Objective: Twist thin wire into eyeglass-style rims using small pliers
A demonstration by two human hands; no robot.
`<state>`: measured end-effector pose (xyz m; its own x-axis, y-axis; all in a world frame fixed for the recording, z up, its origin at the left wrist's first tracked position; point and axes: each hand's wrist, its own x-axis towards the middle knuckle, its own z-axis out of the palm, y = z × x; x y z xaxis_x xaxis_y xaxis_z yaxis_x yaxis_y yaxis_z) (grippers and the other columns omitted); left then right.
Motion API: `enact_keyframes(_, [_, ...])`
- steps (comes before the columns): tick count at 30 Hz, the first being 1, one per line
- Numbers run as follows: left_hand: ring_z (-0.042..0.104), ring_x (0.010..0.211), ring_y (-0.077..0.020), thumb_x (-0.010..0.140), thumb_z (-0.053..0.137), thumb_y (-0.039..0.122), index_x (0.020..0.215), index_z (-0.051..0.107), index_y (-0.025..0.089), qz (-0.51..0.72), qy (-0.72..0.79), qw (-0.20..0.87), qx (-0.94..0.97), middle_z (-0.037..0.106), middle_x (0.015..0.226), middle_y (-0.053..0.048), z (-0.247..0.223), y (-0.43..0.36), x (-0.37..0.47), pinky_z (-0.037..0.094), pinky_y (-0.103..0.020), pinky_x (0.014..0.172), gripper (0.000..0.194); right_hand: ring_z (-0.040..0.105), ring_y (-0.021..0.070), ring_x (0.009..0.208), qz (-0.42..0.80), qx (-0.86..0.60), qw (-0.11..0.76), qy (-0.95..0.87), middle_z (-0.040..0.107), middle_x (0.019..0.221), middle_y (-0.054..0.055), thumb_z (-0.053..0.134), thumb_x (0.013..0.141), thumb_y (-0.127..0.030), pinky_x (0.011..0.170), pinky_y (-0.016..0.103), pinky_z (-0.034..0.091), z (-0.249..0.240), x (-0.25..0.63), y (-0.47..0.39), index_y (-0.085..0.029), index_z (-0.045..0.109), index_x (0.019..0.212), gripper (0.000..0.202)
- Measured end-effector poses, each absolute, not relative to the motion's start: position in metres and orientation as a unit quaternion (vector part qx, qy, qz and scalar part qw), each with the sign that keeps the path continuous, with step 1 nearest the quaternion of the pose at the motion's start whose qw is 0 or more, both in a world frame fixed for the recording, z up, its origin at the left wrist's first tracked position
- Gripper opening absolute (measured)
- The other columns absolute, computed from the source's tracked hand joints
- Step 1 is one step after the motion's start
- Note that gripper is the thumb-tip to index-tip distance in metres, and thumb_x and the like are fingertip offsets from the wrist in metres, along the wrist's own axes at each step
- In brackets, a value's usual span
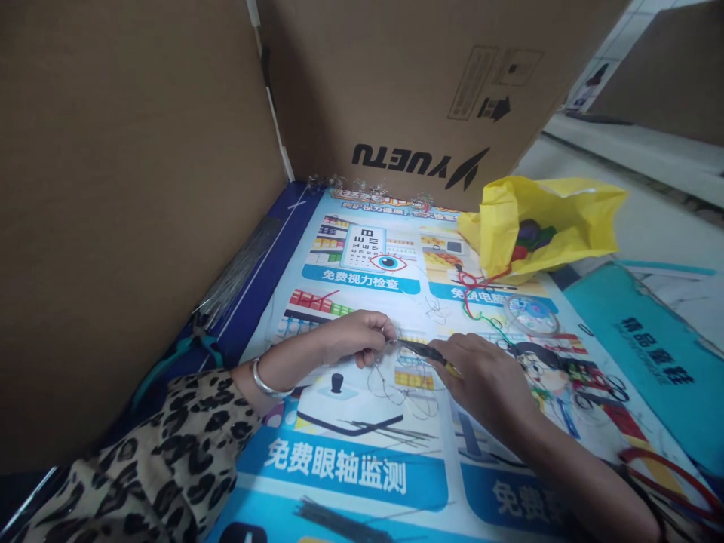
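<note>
My left hand (359,338) is closed in a pinch on a thin wire, of which loose loops (410,392) hang below the fingers over the printed sheet. A silver bangle (267,379) circles that wrist. From the right, my right hand (489,377) is wrapped around pliers (421,349) with a dark nose and a yellow grip. The tips of the pliers meet the wire right at my left fingertips; whether the jaws are closed on it is too small to tell. Several straight dark wires (390,432) lie just below the hands.
Cardboard panels (396,83) wall the left and back. A yellow bag (546,219) holding colored items stands back right, beside a clear round case (532,314) and a teal box (645,362). Wire bundles lie left (240,264) and in front (339,522). A teal-handled tool (195,343) rests left.
</note>
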<state>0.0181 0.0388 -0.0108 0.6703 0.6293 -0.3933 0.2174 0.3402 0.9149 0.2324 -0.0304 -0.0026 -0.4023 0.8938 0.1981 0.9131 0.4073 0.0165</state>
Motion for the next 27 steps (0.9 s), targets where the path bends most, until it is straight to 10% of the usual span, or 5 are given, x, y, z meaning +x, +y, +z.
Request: enact_keyframes(27, [0.06, 0.064, -0.0117, 0.065, 0.053, 0.014, 0.095, 0.061, 0.01, 0.145, 0.329, 0.777, 0.517, 0.066, 0.082, -0.008, -0.003, 0.036, 0.009, 0.043, -0.02, 0.051, 0.031, 0.051, 0.0163, 0.071, -0.058, -0.568, 0.059, -0.819, 0.059, 0.072, 0.002, 0.048, 0.084, -0.026, 0.06, 0.025, 0.029, -0.003, 0.231, -0.031, -0.02, 0.06, 0.081, 0.014])
